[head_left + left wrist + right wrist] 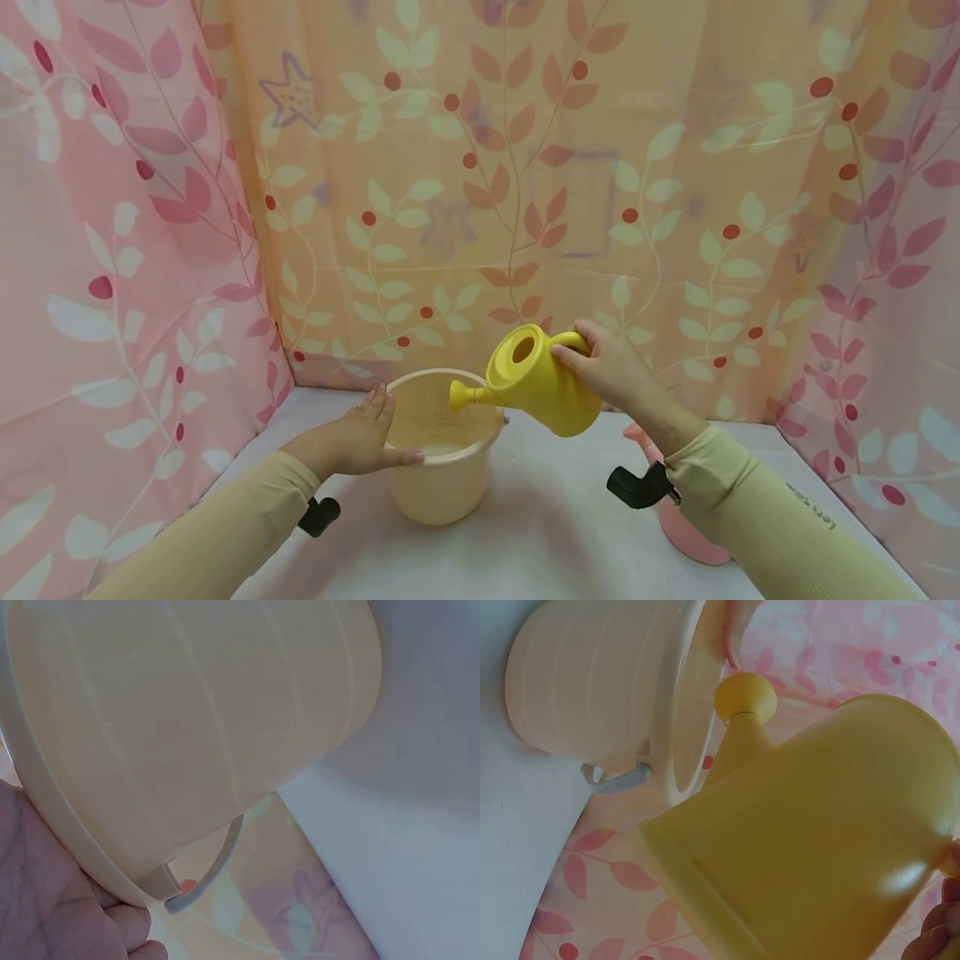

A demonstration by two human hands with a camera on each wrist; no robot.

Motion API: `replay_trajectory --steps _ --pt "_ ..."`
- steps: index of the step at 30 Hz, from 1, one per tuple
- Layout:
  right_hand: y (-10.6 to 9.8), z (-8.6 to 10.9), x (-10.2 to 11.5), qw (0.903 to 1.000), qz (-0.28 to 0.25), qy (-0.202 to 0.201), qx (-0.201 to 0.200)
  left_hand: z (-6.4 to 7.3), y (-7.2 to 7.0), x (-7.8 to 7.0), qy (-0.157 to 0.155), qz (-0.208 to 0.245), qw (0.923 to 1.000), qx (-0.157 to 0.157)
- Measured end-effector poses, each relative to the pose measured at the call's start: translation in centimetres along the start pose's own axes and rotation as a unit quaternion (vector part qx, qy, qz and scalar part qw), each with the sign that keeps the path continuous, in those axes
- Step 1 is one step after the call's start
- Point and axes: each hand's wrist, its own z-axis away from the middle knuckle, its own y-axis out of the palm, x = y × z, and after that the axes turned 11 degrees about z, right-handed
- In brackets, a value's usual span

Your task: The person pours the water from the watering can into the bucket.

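A yellow watering can [551, 396] is tilted to the left, its spout head [459, 396] over the opening of a cream bucket [438, 492]. My right hand [611, 367] grips the can's handle, with the thumb on top. The bucket stands upright on the table, its grey handle [214, 874] hanging at the side. Against the bucket's rim rests my left hand [352, 437], fingers straight along the left side and thumb stretched across the near edge. In the right wrist view, the can's body [817, 832] fills much of the picture. Whether water flows I cannot tell.
Partly hidden behind my right forearm is a pink object [690, 533] with a nozzle-like top, perhaps a spray bottle. The white tabletop [555, 517] is enclosed by leaf-patterned curtains [510, 167] at the back and both sides. Black camera mounts [637, 486] hang under my wrists.
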Motion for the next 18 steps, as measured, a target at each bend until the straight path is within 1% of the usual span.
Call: replay_trajectory --steps 5,12,18 --pt "0.04 -0.05 0.06 1.0000 0.007 0.006 0.003 -0.04 0.01 -0.03 -0.003 -0.001 1.0000 0.000" --pt "0.22 -0.11 0.23 0.9999 0.015 -0.004 -0.003 0.02 -0.04 -0.15 -0.004 0.001 1.0000 0.002" --pt "0.41 -0.22 0.32 0.9998 0.018 -0.002 -0.003 0.04 0.00 -0.10 -0.002 -0.001 1.0000 0.001"
